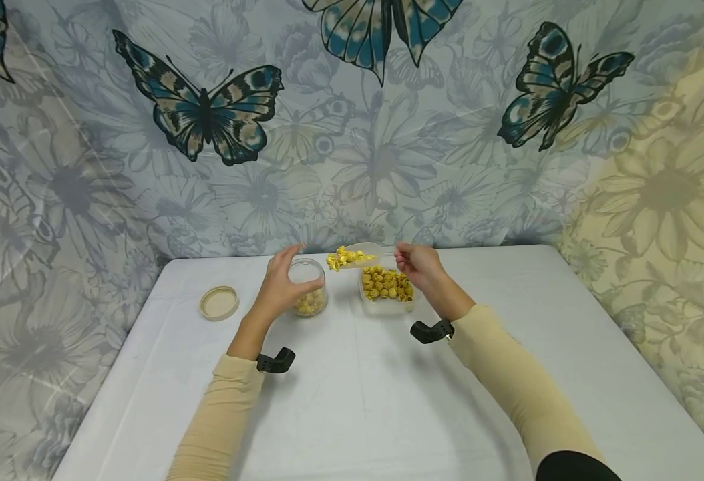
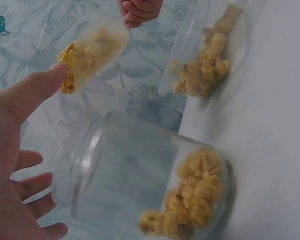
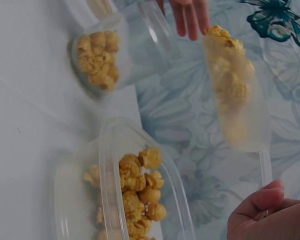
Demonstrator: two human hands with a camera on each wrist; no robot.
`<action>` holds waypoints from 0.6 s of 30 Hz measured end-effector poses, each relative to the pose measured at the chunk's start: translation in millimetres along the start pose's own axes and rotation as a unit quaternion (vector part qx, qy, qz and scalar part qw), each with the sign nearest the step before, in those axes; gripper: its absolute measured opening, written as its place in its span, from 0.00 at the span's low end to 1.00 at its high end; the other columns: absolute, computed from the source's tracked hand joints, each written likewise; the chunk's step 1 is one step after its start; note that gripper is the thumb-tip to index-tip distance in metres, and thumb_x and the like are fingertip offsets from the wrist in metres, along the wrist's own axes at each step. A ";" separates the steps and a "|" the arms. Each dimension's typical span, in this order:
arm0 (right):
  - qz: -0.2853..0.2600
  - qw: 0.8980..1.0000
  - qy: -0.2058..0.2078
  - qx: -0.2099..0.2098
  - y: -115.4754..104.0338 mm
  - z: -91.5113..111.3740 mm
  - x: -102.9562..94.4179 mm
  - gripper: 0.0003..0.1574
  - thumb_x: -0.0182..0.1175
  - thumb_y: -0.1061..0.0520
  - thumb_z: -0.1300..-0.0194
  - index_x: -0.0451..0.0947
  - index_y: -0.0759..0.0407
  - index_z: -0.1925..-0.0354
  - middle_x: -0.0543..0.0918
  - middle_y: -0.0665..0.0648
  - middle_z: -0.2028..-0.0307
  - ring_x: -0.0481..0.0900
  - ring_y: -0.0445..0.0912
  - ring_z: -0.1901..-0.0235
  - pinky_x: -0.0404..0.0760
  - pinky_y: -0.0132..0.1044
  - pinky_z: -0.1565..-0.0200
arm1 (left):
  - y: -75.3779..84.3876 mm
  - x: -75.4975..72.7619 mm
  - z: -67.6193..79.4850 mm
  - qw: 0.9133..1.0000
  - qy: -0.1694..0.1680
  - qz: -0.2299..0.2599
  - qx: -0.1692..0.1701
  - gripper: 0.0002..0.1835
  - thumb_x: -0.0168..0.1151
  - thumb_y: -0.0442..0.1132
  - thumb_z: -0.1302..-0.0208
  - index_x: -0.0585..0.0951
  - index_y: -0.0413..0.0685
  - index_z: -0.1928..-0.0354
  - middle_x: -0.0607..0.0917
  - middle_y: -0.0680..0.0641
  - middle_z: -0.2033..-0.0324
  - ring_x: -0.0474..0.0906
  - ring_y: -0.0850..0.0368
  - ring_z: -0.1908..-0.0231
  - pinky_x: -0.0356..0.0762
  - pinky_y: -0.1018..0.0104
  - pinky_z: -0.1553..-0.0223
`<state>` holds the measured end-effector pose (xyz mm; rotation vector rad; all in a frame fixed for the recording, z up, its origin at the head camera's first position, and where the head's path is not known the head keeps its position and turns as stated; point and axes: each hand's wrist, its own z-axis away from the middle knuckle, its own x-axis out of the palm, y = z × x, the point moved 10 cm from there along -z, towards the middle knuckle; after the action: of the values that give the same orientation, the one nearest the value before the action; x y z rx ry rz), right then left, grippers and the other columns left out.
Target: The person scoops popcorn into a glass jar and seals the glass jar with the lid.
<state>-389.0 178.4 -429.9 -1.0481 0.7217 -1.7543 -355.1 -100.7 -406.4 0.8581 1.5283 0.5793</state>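
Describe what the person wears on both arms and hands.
The left sleeve and right sleeve are long, plain and light tan. A black, angular device sits at each wrist. The left hand and right hand wear no gloves.

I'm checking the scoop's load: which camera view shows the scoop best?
The right wrist view: the translucent scoop appears large, its popcorn visible and its handle in the right hand. The head view shows it small, with popcorn toward its front; the left wrist view shows it blurred, the left hand overlapping its popcorn.
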 end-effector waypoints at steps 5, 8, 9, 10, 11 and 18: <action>-0.003 1.000 0.000 -0.006 2.3 -1.4 4.5 0.15 0.49 0.60 0.25 0.69 0.62 0.43 0.77 0.51 0.79 0.71 0.38 0.81 0.70 0.25 0.79 | -14.4 0.7 2.5 0.999 -0.005 0.021 -0.026 0.54 0.74 0.58 0.50 0.56 0.56 0.24 0.53 0.41 0.25 0.47 0.41 0.25 0.56 0.33 0.31; -0.006 1.000 -0.001 -0.011 3.6 -1.6 6.8 0.10 0.50 0.60 0.26 0.71 0.61 0.50 0.77 0.51 0.79 0.71 0.38 0.80 0.70 0.25 0.79 | -20.9 2.0 4.0 0.999 -0.011 0.020 -0.040 0.56 0.74 0.60 0.51 0.54 0.55 0.24 0.52 0.40 0.25 0.47 0.39 0.25 0.56 0.33 0.32; -0.008 1.000 -0.001 -0.013 4.1 -1.7 7.4 0.08 0.49 0.60 0.26 0.71 0.61 0.51 0.76 0.52 0.78 0.71 0.38 0.80 0.70 0.25 0.79 | -23.0 2.5 4.3 0.999 -0.011 0.018 -0.045 0.57 0.74 0.61 0.51 0.53 0.55 0.24 0.52 0.39 0.25 0.47 0.39 0.25 0.56 0.33 0.32; -0.008 1.000 0.000 -0.014 4.6 -1.5 8.1 0.07 0.50 0.60 0.26 0.71 0.61 0.53 0.76 0.51 0.78 0.71 0.38 0.80 0.70 0.25 0.79 | -24.7 3.1 4.7 0.999 -0.013 0.017 -0.048 0.57 0.73 0.61 0.51 0.53 0.53 0.23 0.53 0.39 0.25 0.48 0.39 0.26 0.56 0.33 0.32; -0.008 1.000 0.000 -0.016 5.0 -1.6 8.9 0.06 0.50 0.60 0.26 0.72 0.61 0.54 0.77 0.51 0.78 0.71 0.38 0.80 0.70 0.25 0.79 | -26.7 3.8 5.0 0.998 -0.014 0.018 -0.052 0.58 0.74 0.60 0.51 0.52 0.52 0.23 0.53 0.39 0.26 0.49 0.38 0.26 0.57 0.34 0.32; -0.005 1.000 0.008 -0.012 11.1 -4.7 13.1 0.10 0.50 0.60 0.26 0.73 0.62 0.50 0.77 0.52 0.78 0.71 0.38 0.80 0.70 0.25 0.79 | -46.3 11.9 5.6 0.996 -0.018 0.037 -0.083 0.60 0.75 0.57 0.51 0.49 0.48 0.23 0.57 0.37 0.27 0.54 0.39 0.28 0.59 0.38 0.31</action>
<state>-391.1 162.1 -436.8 -1.0564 0.7510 -1.7677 -358.2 -119.7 -450.5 0.7950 1.3992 0.7315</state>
